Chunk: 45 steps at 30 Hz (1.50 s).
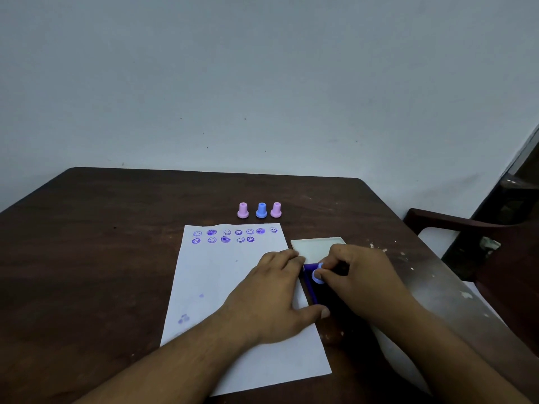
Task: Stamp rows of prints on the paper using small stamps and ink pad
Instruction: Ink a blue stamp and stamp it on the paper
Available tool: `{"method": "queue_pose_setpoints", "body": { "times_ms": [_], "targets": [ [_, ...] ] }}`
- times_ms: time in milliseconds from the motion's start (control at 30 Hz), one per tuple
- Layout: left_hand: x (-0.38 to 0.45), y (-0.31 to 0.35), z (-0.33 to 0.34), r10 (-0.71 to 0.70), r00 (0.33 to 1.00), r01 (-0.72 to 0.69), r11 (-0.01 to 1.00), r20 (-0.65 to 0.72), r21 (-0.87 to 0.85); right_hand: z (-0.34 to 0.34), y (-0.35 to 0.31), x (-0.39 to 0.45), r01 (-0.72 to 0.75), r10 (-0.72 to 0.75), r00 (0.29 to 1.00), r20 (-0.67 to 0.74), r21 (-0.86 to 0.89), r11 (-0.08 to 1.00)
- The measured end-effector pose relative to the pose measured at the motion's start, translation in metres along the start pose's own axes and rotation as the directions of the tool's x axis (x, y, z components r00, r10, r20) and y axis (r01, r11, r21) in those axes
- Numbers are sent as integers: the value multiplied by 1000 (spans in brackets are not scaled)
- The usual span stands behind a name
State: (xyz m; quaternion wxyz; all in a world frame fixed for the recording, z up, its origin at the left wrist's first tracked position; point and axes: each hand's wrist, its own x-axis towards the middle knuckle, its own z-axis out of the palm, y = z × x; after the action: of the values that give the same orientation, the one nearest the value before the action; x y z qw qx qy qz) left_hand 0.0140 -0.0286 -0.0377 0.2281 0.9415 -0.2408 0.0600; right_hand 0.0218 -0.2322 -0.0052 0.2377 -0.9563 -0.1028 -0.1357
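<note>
A white paper (215, 275) lies on the dark wooden table, with two rows of purple smiley prints (230, 235) along its top. My right hand (355, 275) pinches a small light-blue stamp (317, 276), pressing it onto the dark purple ink pad (312, 287) just right of the paper. My left hand (274, 293) lies across the paper's right edge, fingertips and thumb bracing the pad's left side. Most of the pad is hidden under my hands.
Three spare stamps stand in a row beyond the paper: pink (243, 210), blue (261, 210), pink (276, 209). The pad's pale lid (316, 246) rests flat behind the pad. A chair (466, 228) stands at the table's right side. The wall runs behind the table.
</note>
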Motion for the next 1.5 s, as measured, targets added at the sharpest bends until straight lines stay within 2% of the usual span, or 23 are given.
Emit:
{"method": "queue_pose_setpoints", "body": {
  "times_ms": [633, 767, 1000, 1067, 1233, 1433, 1500],
  "targets": [
    [0, 1, -1, 33, 996, -34, 999, -83, -13, -1, -10, -5, 10, -8, 1000, 24, -45, 999],
    [0, 2, -3, 55, 993, -60, 997, -102, -47, 0, -8, -9, 41, -42, 998, -45, -38, 998],
    [-4, 6, -7, 54, 992, -62, 996, -116, -71, -6, -5, -6, 36, -37, 999, -26, -38, 999],
    [-2, 8, -7, 64, 990, -69, 997, -123, -44, -12, -5, -5, 34, -34, 999, -23, -22, 999],
    [0, 11, -7, 68, 991, -69, 998, -112, -3, -30, -13, 6, 27, -16, 990, -139, 77, 997],
    [-1, 11, -20, 18, 992, -34, 991, -127, -126, -32, -42, 42, 51, -4, 981, -196, 235, 971],
    [-1, 5, -33, 17, 989, -28, 997, -145, -75, -25, -51, 57, 48, 8, 982, -189, 289, 956]
  ]
}}
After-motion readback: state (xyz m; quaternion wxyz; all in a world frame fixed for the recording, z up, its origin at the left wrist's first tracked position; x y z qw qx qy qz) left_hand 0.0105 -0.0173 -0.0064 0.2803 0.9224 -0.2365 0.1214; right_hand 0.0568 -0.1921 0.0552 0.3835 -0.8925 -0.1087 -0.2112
